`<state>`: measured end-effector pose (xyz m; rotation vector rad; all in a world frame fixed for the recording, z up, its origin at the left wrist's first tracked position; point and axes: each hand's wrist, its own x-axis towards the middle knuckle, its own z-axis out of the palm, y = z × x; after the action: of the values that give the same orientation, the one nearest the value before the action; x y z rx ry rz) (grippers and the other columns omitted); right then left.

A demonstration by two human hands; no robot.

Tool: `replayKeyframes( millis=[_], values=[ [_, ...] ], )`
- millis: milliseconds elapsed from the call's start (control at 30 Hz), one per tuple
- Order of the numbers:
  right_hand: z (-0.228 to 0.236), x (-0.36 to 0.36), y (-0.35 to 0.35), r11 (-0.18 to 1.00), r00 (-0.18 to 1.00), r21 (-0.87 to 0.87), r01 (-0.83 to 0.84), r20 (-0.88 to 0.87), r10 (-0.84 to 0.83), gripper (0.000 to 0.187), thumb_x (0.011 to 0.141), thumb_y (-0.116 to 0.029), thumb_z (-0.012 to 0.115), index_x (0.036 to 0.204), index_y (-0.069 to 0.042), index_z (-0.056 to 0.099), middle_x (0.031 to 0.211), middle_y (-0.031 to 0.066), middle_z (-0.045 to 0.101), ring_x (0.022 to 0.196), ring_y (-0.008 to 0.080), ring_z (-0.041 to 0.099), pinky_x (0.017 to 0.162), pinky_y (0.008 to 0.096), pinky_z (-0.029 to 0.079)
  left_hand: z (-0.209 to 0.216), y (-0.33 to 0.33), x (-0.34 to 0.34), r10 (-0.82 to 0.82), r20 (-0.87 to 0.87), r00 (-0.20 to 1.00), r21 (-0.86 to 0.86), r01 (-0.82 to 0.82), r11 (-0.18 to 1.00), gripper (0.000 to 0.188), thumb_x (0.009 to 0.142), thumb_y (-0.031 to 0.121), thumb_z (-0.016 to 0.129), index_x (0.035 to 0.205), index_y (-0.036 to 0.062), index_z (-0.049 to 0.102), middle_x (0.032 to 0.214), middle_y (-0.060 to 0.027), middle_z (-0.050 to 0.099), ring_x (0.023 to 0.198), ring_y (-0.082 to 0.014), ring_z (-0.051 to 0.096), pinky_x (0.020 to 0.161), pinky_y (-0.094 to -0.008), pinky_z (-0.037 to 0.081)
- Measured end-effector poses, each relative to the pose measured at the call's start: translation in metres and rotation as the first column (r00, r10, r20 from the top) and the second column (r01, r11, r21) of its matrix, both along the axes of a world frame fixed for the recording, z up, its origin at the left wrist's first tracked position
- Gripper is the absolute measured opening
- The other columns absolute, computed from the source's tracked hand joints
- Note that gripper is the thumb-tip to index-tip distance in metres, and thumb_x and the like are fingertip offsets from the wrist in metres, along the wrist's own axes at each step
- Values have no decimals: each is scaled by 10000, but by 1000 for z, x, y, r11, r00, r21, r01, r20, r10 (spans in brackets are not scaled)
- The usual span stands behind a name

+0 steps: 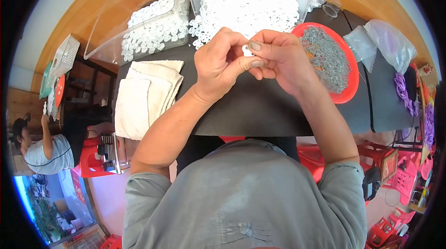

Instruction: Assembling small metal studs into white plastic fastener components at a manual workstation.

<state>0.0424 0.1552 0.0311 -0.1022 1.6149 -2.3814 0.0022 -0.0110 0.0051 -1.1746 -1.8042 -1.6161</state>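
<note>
Over the black table (260,114), my two hands meet at a small white plastic clip (247,51). The thumb and forefinger of my left hand (218,63) pinch it. My right hand (285,56) is closed, with its thumb against the clip's right side. Whatever thin thing those right fingertips may hold is hidden. Just beyond the hands is a big heap of similar white clips (251,5) in a clear bin. To the right of my right hand, a red basin (354,70) holds a pile of thin grey metal pins, like nails (327,58), with some orange bits among them.
Folded cream cloths (132,103) lie left of my left forearm. Behind them stands a clear tub (179,40) of white clips. Clear plastic bags (390,40) and purple cord (405,92) are at the right. Another person (49,151) sits far left. Red stools (95,156) stand around.
</note>
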Motion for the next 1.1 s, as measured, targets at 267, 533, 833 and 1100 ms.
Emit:
replayKeyframes(
  millis=[267,533,833,1100],
  values=[
    [-3,3,-6,997,997,-48,64,-31,-66,164,926,-156,610,904,7,605,727,62,603,572,136,573,468,202,367,2,-2,-4,36,-60,998,-39,-39,998,275,715,72,809,881,20,597,743,-23,576,548,-72,532,484,-214,418],
    [-4,3,-9,986,981,-9,164,-102,-164,171,933,-162,601,915,7,606,715,54,602,581,121,572,471,200,360,2,1,-4,-46,103,994,-20,49,999,219,758,76,785,866,21,602,726,-14,600,567,-57,540,504,-213,433],
    [-17,-4,-8,931,917,81,357,-219,-333,139,930,-135,599,935,3,619,718,29,606,616,82,559,519,197,387,5,4,0,-131,703,699,147,37,988,108,865,105,676,877,4,638,738,-40,628,621,-92,571,513,-222,440],
    [-16,-9,-5,794,830,388,468,-501,-245,99,918,-117,616,953,-30,649,724,-32,595,650,18,513,544,170,382,2,4,-3,-102,713,693,81,63,995,132,881,153,634,864,22,642,706,-28,613,574,-82,543,488,-216,426]
  ],
)
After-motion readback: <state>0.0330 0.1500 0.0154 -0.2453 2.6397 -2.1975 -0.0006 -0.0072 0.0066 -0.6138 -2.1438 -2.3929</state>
